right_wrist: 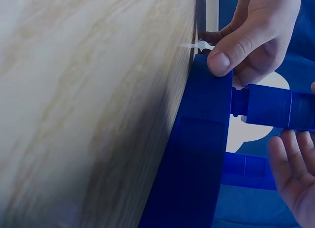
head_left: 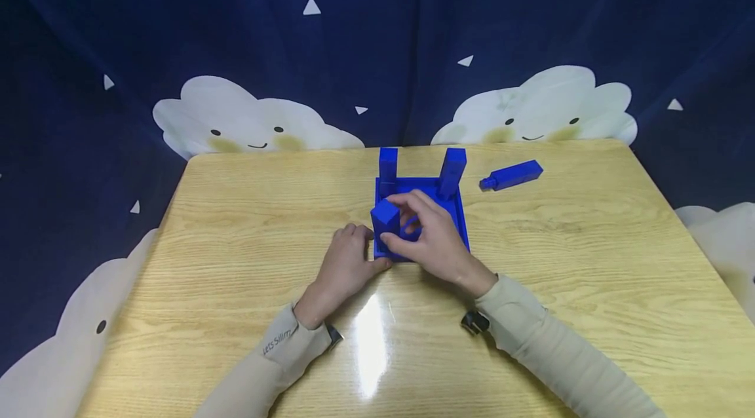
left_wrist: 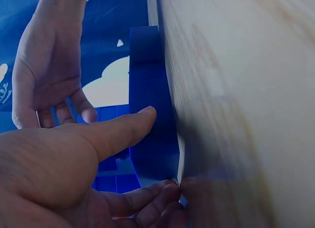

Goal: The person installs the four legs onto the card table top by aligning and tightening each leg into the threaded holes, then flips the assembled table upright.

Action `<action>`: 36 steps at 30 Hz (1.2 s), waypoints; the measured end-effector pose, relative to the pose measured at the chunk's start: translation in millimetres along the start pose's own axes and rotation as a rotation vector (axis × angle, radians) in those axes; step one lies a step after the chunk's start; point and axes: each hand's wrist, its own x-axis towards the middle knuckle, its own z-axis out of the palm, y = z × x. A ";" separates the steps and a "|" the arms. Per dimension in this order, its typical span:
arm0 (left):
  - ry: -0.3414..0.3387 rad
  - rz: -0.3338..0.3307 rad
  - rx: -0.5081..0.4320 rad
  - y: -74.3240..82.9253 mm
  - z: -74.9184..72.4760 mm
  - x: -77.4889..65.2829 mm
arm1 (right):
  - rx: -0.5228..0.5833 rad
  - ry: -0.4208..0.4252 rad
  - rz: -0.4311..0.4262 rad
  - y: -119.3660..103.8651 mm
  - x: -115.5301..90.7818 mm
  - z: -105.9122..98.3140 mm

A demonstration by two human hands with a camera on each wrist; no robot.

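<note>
A blue square frame-like base [head_left: 464, 228] lies flat on the table, its raised rim showing in the head view. My left hand [head_left: 344, 259] grips its near left corner, thumb on the front side and fingers along the left side. Over that corner, my right hand [head_left: 436, 241] holds a blue square post [head_left: 386, 218] upright between thumb and fingers. In the right wrist view, a narrow threaded neck [right_wrist: 239, 102] shows between this post and the base. Two more blue posts [head_left: 388, 166] [head_left: 453, 169] stand at the far corners.
A loose blue post [head_left: 516, 175] lies on the wooden table [head_left: 265, 208] right of the base, its threaded end pointing left. A dark blue curtain [head_left: 377, 44] with white clouds hangs just behind the table's far edge.
</note>
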 end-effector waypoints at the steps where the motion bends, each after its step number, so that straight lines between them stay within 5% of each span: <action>1: -0.002 -0.001 -0.003 0.0 0.2 -0.2 | 0.001 0.008 0.009 0.0 0.1 0.2; 14: -0.003 -0.005 -0.010 -1.1 1.7 -0.5 | -0.016 0.084 0.065 2.4 -1.6 2.4; 27: -0.007 -0.006 0.006 -0.5 1.2 0.1 | -0.068 0.081 -0.100 7.1 -4.6 2.6; 36: 0.001 0.001 0.007 -1.0 1.3 0.6 | -0.117 0.072 -0.088 6.3 -3.9 1.5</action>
